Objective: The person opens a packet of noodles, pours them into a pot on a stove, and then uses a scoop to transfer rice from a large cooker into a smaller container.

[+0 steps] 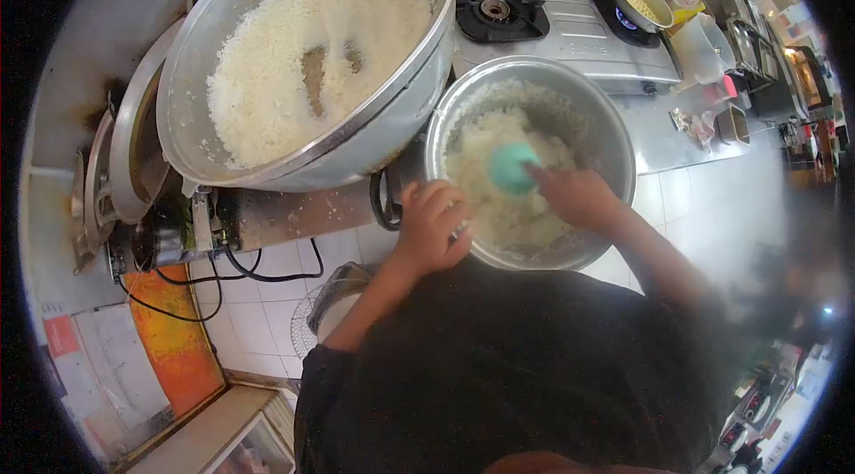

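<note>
A person in dark clothing works over a metal pot point(611, 149) of white rice point(488, 131), beside a larger rice-filled vessel point(405, 105) and near a stove point(570, 16). The right hand point(570, 195) is closed on a teal scoop point(510, 168), blurred, down in the rice inside the pot. The left hand point(435, 226) rests curled at the pot's left rim; how firmly it grips cannot be told. The scoop looks light and stiff, best held at its handle end; the rice seems soft and clinging, the pot heavy, best steadied by its rim.
</note>
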Demonstrator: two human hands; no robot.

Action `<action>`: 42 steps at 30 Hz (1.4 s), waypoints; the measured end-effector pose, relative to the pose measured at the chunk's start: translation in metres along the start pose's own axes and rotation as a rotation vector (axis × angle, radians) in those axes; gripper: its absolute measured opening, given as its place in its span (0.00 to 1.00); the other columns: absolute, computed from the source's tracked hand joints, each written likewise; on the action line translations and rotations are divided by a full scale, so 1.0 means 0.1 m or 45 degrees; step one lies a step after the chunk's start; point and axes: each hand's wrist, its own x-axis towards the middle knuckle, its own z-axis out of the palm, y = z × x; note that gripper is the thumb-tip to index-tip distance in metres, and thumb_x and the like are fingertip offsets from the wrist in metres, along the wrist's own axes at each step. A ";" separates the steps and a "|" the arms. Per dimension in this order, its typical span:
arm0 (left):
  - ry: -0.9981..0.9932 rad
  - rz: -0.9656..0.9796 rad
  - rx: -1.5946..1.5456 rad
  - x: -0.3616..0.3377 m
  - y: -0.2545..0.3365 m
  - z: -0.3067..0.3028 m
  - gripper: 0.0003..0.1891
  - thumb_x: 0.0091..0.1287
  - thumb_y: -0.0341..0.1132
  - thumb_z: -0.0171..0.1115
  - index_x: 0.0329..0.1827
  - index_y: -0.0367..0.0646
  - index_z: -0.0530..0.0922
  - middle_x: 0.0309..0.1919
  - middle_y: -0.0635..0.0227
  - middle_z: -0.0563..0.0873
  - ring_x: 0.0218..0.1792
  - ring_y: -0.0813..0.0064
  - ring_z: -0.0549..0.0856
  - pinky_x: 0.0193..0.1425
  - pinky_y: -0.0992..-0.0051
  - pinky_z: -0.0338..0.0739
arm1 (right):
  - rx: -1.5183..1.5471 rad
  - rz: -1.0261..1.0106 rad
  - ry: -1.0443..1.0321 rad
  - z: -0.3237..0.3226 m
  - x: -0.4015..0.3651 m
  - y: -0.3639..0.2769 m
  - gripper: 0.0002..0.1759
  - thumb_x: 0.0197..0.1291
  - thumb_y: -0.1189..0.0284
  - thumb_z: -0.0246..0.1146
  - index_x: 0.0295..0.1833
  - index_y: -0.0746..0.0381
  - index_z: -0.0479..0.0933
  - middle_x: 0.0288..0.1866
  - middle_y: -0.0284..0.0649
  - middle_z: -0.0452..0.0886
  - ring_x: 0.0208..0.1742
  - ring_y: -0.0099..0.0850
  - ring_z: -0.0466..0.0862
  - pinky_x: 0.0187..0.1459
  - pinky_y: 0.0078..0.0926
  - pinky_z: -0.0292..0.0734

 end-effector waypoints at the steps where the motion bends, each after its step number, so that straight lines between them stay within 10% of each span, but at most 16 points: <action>1: -0.030 -0.002 0.000 0.02 -0.01 -0.03 0.10 0.57 0.41 0.61 0.38 0.48 0.81 0.47 0.66 0.82 0.57 0.61 0.77 0.62 0.54 0.59 | -0.151 -0.117 -0.178 0.00 0.02 -0.05 0.28 0.71 0.63 0.57 0.75 0.52 0.67 0.50 0.49 0.86 0.47 0.51 0.88 0.48 0.51 0.82; 7: 0.062 -0.010 0.021 0.07 0.01 -0.02 0.08 0.56 0.40 0.61 0.33 0.46 0.78 0.44 0.66 0.82 0.55 0.62 0.78 0.60 0.55 0.59 | 0.237 0.041 0.135 -0.28 0.03 0.05 0.27 0.72 0.61 0.58 0.73 0.55 0.67 0.44 0.50 0.88 0.44 0.51 0.88 0.44 0.51 0.83; 12: 0.066 -0.031 0.051 0.03 0.01 -0.01 0.08 0.56 0.39 0.60 0.34 0.45 0.78 0.48 0.67 0.82 0.57 0.62 0.77 0.61 0.55 0.58 | -0.050 0.202 -0.218 -0.37 0.07 -0.16 0.22 0.73 0.60 0.57 0.67 0.57 0.73 0.43 0.53 0.87 0.45 0.52 0.88 0.47 0.53 0.81; 17: 0.048 -0.077 0.012 0.01 0.05 -0.01 0.13 0.57 0.39 0.60 0.44 0.47 0.81 0.53 0.67 0.82 0.61 0.62 0.76 0.65 0.55 0.58 | 0.604 0.085 0.064 -0.79 -0.09 0.03 0.18 0.73 0.60 0.55 0.57 0.61 0.78 0.43 0.55 0.85 0.49 0.54 0.85 0.52 0.50 0.79; 21: 0.041 -0.072 0.007 0.01 0.05 0.00 0.17 0.57 0.40 0.60 0.49 0.49 0.81 0.53 0.67 0.82 0.61 0.62 0.76 0.67 0.55 0.58 | -0.189 0.226 0.042 -0.90 -0.12 0.36 0.19 0.72 0.60 0.55 0.58 0.60 0.79 0.51 0.55 0.84 0.53 0.54 0.84 0.55 0.53 0.77; 24: 0.046 -0.073 0.018 -0.01 0.03 0.00 0.16 0.58 0.41 0.60 0.49 0.49 0.81 0.53 0.67 0.82 0.61 0.62 0.76 0.67 0.55 0.59 | -0.279 0.343 -0.057 -1.07 -0.18 0.34 0.18 0.72 0.60 0.55 0.55 0.60 0.80 0.49 0.54 0.84 0.54 0.54 0.83 0.55 0.53 0.77; 30: 0.099 -0.031 -0.028 0.02 0.00 0.02 0.12 0.58 0.42 0.59 0.43 0.49 0.79 0.48 0.67 0.81 0.60 0.63 0.77 0.63 0.53 0.61 | -0.207 -0.394 0.044 -0.19 0.26 0.17 0.19 0.73 0.61 0.57 0.61 0.60 0.78 0.43 0.50 0.87 0.45 0.50 0.88 0.46 0.49 0.83; 42: 0.037 -0.056 0.028 -0.02 0.02 -0.02 0.11 0.61 0.41 0.61 0.43 0.48 0.81 0.51 0.66 0.82 0.62 0.61 0.76 0.65 0.50 0.61 | -0.496 -0.253 -0.210 -0.36 0.50 -0.49 0.15 0.68 0.62 0.60 0.49 0.60 0.85 0.43 0.48 0.88 0.46 0.45 0.90 0.46 0.44 0.85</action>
